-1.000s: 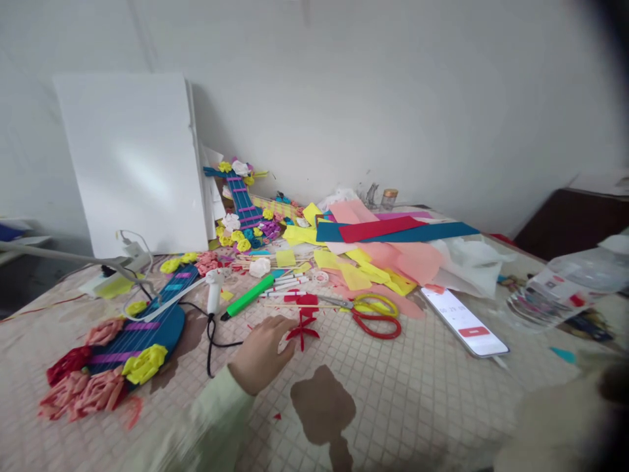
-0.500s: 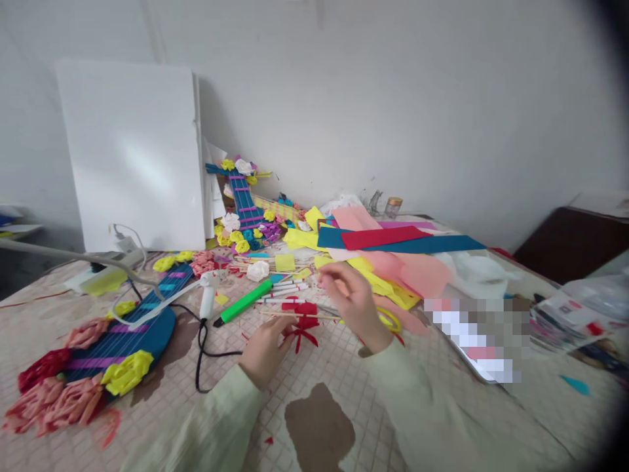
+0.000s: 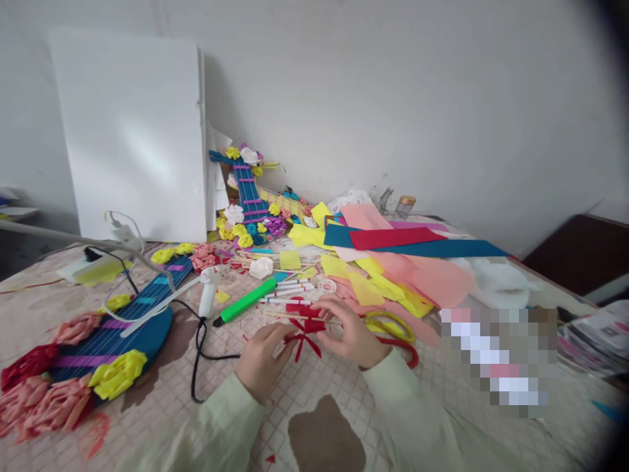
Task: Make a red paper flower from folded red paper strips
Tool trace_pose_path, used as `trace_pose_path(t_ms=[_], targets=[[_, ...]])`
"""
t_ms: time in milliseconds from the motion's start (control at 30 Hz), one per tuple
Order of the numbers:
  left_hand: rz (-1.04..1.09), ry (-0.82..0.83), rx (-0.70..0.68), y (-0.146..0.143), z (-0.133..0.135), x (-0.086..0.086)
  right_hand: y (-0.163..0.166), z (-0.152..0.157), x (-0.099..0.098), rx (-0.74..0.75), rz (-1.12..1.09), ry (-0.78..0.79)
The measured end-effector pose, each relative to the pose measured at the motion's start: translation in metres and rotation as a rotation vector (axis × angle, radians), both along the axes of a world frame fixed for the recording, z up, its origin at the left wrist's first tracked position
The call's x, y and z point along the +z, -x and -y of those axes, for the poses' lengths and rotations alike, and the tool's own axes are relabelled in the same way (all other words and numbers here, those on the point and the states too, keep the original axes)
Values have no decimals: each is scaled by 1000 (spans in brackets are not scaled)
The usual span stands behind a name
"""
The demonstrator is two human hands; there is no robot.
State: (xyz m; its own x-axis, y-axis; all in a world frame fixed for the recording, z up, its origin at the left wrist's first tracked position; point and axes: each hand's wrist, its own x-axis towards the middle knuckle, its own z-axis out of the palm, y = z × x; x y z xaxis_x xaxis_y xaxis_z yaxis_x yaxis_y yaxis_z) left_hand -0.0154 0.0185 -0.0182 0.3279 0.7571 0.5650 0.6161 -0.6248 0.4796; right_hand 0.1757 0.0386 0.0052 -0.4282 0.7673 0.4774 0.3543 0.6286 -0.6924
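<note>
A red crepe-paper piece with several narrow petals (image 3: 305, 342) spreads out between my two hands, a little over the table. My left hand (image 3: 260, 360) pinches its left side with thumb and forefinger. From the other side, the fingers of my right hand (image 3: 354, 335) close on the petals at the right. A thin wooden stick (image 3: 275, 314) and another red paper piece (image 3: 297, 303) lie just behind. Beside my right wrist are scissors with a yellow handle loop (image 3: 390, 326) and a red one, partly covered by the hand.
A green marker (image 3: 250, 300) and a white glue gun (image 3: 209, 288) with a black cord lie to the left. Further left is a blue guitar-shaped craft (image 3: 157, 321) with paper flowers. Coloured paper sheets (image 3: 417, 246) are piled behind; a pixelated object (image 3: 496, 360) lies right.
My right hand has come down and left from above the table to the red paper piece. My left hand stays on its left side. The view has shifted slightly.
</note>
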Motion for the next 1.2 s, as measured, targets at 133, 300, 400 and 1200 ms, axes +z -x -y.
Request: trace_pose_path(t_ms=[133, 300, 400, 1200], targets=[[41, 15, -17, -1, 1, 2, 1, -1, -9, -32, 87, 24], [70, 51, -21, -2, 3, 5, 4, -2, -14, 44, 90, -4], [95, 95, -11, -4, 4, 7, 7, -2, -14, 61, 57, -20], [120, -42, -88, -3, 4, 6, 10, 1, -11, 70, -17, -42]])
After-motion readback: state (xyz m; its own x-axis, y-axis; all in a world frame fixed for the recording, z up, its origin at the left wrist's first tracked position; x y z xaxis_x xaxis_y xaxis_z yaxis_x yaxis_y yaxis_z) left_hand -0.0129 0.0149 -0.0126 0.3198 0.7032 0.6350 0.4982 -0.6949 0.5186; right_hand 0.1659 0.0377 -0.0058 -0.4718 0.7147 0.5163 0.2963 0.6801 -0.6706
